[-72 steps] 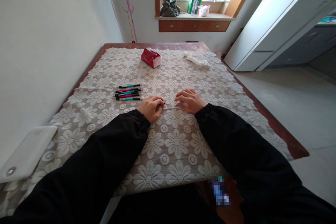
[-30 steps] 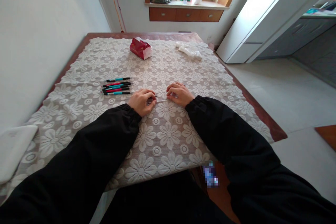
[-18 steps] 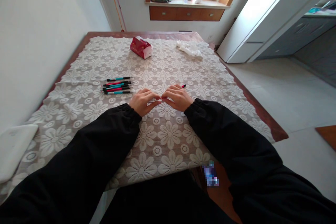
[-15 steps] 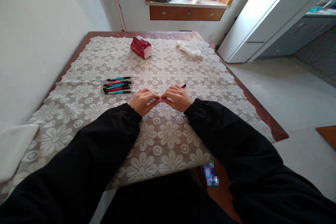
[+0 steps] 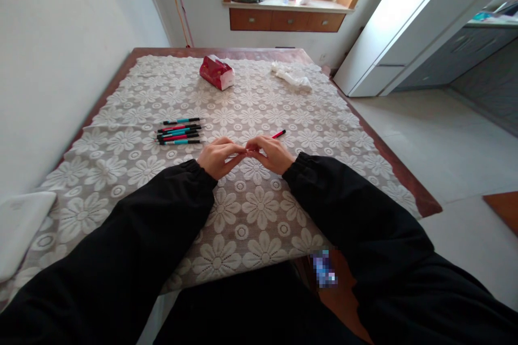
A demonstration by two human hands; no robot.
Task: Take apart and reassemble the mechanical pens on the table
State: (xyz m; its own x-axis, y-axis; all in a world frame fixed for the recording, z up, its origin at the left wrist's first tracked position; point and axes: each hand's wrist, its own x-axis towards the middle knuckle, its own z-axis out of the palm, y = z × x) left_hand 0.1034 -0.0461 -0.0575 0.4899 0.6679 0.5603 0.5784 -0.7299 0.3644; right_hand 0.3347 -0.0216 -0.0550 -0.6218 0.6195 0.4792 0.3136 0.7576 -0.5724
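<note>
My left hand (image 5: 218, 157) and my right hand (image 5: 270, 153) meet fingertip to fingertip over the middle of the lace tablecloth (image 5: 251, 210). Both pinch the same red pen (image 5: 279, 133). Its red and black end sticks out past my right hand towards the far right, and the rest is hidden by my fingers. A small pile of several red and teal pens (image 5: 180, 132) lies just left of my left hand, apart from it.
A red tissue pack (image 5: 217, 72) and a crumpled white tissue (image 5: 292, 76) lie at the far side of the table. A white flat object (image 5: 20, 226) sits at the near left edge. The wall runs along the left; the floor drops off on the right.
My hands have come together. The thin white rod that stretched between them is no longer seen, and the pen's red end now shows beyond my right hand.
</note>
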